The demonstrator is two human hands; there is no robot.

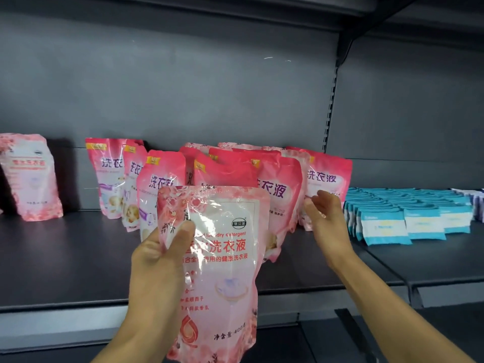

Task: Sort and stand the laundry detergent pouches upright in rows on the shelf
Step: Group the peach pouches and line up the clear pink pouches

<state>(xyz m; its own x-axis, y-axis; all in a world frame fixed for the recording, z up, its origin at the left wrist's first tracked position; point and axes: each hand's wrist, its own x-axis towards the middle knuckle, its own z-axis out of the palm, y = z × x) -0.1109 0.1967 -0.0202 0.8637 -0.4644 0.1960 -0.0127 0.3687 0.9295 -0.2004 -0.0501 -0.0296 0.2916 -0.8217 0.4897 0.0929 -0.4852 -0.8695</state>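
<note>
My left hand grips a pale pink floral detergent pouch by its left edge, thumb on the front, holding it upright in front of the shelf. Behind it, several brighter pink pouches with purple lettering stand or lean in a loose cluster at the shelf's middle. My right hand is open with relaxed fingers, reaching toward the rightmost pink pouch of that cluster. One more pale floral pouch stands alone at the far left.
Rows of small blue-and-white packets fill the neighbouring shelf section on the right. A slotted upright divides the two sections. The dark back panel and an upper shelf lie above. A lower shelf edge shows below.
</note>
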